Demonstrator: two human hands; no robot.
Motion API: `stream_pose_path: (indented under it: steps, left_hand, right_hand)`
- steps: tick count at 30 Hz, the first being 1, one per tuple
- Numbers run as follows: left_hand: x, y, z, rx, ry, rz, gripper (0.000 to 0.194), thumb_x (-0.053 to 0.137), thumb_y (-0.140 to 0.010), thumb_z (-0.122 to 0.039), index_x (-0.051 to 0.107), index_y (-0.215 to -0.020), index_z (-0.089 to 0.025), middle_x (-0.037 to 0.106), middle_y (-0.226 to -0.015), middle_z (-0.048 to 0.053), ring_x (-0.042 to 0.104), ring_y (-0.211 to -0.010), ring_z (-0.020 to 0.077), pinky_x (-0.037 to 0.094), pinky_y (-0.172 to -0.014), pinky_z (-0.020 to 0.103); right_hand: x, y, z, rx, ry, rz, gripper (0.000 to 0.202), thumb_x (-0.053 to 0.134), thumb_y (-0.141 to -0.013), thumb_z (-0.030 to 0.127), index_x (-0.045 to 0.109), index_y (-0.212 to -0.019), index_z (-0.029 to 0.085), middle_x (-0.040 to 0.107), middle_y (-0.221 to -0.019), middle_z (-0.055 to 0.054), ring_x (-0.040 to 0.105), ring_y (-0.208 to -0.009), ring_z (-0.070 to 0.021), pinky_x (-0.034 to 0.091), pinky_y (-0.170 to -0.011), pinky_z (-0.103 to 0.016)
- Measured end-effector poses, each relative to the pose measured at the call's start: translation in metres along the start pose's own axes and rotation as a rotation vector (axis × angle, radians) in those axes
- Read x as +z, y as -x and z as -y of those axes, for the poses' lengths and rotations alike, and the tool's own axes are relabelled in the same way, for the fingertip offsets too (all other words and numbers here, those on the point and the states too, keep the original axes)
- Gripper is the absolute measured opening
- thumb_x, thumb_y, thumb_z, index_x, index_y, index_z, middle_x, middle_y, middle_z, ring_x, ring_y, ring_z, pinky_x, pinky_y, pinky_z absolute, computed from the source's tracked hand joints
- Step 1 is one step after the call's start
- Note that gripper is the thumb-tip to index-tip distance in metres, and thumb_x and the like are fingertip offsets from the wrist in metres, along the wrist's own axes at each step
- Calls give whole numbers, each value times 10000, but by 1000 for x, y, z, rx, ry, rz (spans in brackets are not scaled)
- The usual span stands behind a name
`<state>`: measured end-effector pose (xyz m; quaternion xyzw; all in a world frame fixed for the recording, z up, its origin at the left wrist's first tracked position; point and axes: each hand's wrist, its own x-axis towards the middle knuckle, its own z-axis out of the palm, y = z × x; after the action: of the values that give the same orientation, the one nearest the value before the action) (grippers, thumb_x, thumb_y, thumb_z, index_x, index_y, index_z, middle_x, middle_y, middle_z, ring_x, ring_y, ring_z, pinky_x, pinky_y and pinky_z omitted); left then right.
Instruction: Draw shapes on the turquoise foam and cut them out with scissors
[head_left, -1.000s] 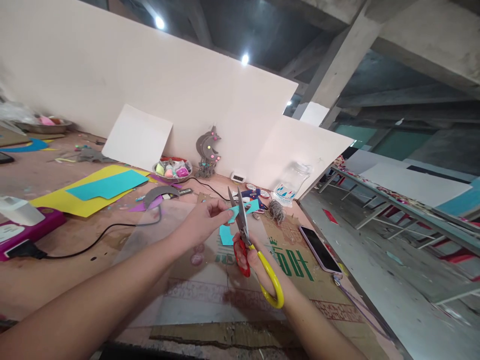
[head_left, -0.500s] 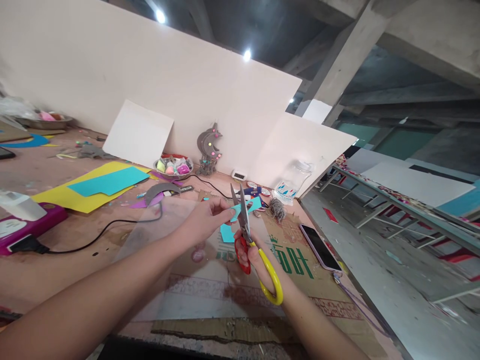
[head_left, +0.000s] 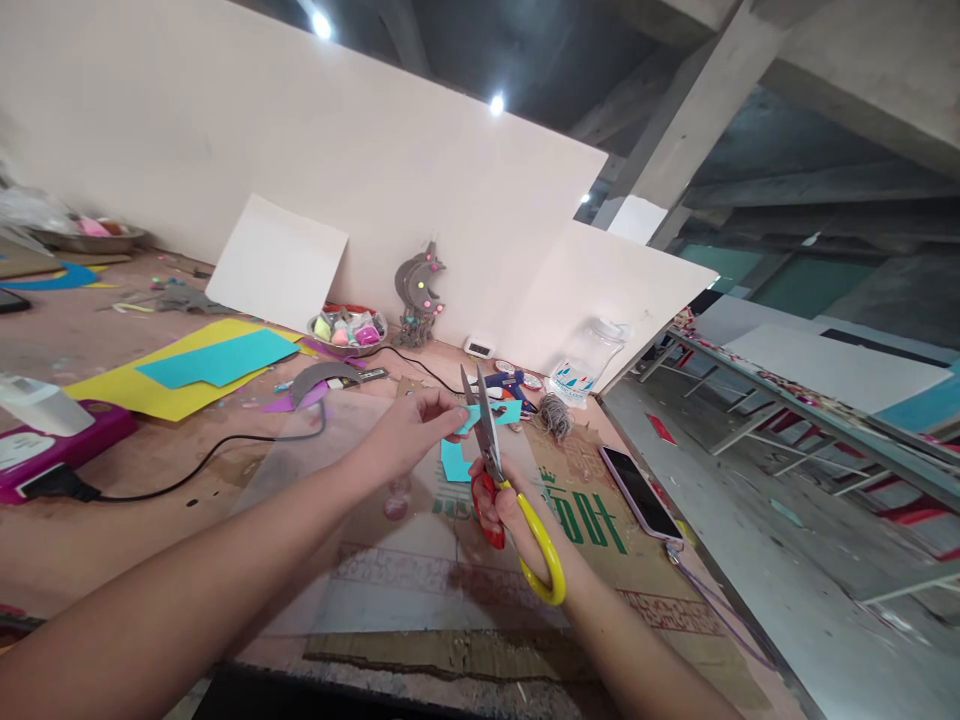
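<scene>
One turquoise paper strip (head_left: 513,411), held above the counter (head_left: 90,545), one end pinched between thumb and fingers of the left hand (head_left: 420,428). One pair of scissors (head_left: 491,460), gripped by the curled fingers of the right hand (head_left: 510,510), blades parted about the strip. Step in hand: cutting, as judged; for the next move, the strip should be held steady while the blades are closed. One bowl (head_left: 349,352), containing yellow, pink and magenta packs. One clear jar (head_left: 589,357); contents cannot be told.

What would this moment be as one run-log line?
left hand: pinching turquoise paper | right hand: holding scissors | scissors: open | cardboard: beneath both hands
</scene>
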<state>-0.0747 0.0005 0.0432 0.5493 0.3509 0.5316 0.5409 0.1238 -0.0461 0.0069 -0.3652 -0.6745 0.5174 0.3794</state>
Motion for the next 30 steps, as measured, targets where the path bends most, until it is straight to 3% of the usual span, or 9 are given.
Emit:
stream_pose_path:
  steps: [17, 24, 30]
  left_hand:
    - [-4, -2, -2, 25, 0, -33, 346, 737, -706, -479, 594, -686, -165, 631, -657, -7, 609, -644, 130, 497, -674, 281]
    - [1, 1, 4, -4, 6, 30, 419, 744, -677, -552, 604, -699, -159, 664, -673, 16, 613, -667, 138, 508, -698, 302]
    - [3, 2, -1, -15, 59, -33, 444, 776, -620, -570, 611, -707, -167, 673, -670, 15, 620, -663, 142, 516, -693, 307]
  right_hand:
    - [0, -1, 5, 70, -16, 47, 577, 512, -830, 719, 505, -1061, 190, 356, -729, 48, 265, -531, -83, 231, -471, -245]
    - [-1, -3, -1, 51, -83, -5, 576, 534, -822, 712, 504, -1068, 192, 345, -698, 53, 275, -544, -95, 257, -478, -238]
    - [0, -2, 0, 35, -51, -3, 558, 518, -840, 702, 502, -1078, 197, 352, -701, 53, 283, -531, -90, 254, -467, -237]
